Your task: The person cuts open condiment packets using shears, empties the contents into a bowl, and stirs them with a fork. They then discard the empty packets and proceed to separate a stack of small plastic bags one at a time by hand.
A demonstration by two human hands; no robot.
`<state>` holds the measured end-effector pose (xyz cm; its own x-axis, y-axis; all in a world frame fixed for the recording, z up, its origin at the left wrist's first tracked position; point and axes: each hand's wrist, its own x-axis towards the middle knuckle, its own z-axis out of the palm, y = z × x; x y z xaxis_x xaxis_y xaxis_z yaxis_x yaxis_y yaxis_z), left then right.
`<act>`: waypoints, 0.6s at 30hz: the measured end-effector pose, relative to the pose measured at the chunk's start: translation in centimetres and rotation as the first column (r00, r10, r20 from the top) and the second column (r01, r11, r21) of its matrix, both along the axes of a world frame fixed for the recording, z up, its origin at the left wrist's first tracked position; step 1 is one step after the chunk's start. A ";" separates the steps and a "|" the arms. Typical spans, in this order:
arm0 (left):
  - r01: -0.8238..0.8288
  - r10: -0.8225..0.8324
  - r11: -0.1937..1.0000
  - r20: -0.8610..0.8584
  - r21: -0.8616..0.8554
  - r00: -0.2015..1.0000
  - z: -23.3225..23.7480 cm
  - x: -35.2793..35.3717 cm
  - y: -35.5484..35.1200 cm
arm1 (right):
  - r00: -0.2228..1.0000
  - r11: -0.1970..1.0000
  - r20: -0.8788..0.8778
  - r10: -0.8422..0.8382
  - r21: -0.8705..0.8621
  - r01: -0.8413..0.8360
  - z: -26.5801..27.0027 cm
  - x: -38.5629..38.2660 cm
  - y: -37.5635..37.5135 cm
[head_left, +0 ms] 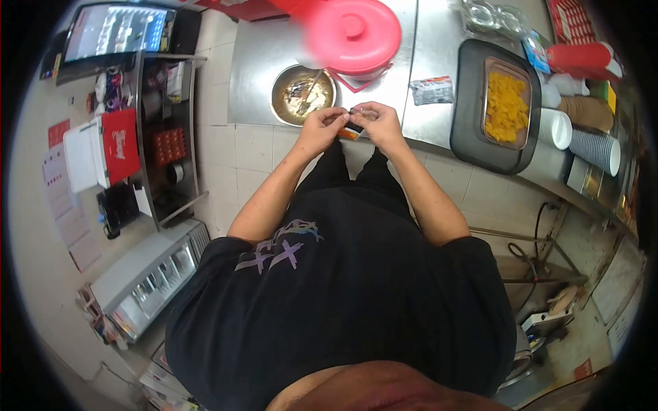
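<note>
My left hand (320, 131) and my right hand (382, 125) meet at the front edge of the steel counter. Between them is a small sachet (352, 131) with dark, white and orange print, its upper edge pinched by the fingers of both hands. Whether it is torn cannot be made out. Just beyond my left hand stands a metal bowl (275, 108) with a brown, glossy mixture and a utensil leaning in it. To the right of my hands, a silver printed packet (432, 90) lies flat on the counter.
Behind the bowl stands a pink lidded tub (353, 48). A dark tray (469, 130) at the right carries a container (488, 103) of yellow food pieces. Stacked paper cups (595, 149) and white tubs (554, 129) stand farther right. At the left is a metal shelf rack (140, 89).
</note>
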<state>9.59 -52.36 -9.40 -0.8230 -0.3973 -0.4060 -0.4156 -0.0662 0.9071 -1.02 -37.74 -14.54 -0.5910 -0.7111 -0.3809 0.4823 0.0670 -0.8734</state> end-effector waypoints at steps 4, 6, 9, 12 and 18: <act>-0.110 0.121 0.968 0.035 -0.224 0.992 1.9 2.2 -3.2 | 0.993 0.994 0.075 -0.089 -0.060 0.094 2.6 2.6 -3.9; -0.175 0.175 0.969 -0.017 -0.174 0.984 3.3 3.4 -5.0 | 0.990 0.995 0.122 -0.077 -0.056 0.085 4.1 3.4 -5.7; -0.171 0.170 0.985 -0.112 0.003 0.979 4.7 5.8 -8.3 | 0.997 0.991 0.064 -0.045 -0.122 0.052 6.9 5.1 -8.2; -0.113 0.096 0.991 -0.206 -0.072 0.974 7.0 8.9 -12.2 | 0.997 0.985 0.080 -0.015 -0.171 0.029 9.2 7.9 -11.4; -0.111 0.006 0.973 -0.462 -0.201 0.887 8.3 17.5 -18.7 | 0.976 1.000 -0.218 0.000 0.000 0.000 12.2 14.9 -19.8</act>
<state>27.14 -71.08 -1.12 -0.8678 -0.4846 0.1095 0.0458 0.1415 0.9889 13.87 -57.50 -2.38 -0.6601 -0.7108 -0.2432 0.2806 0.0670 -0.9575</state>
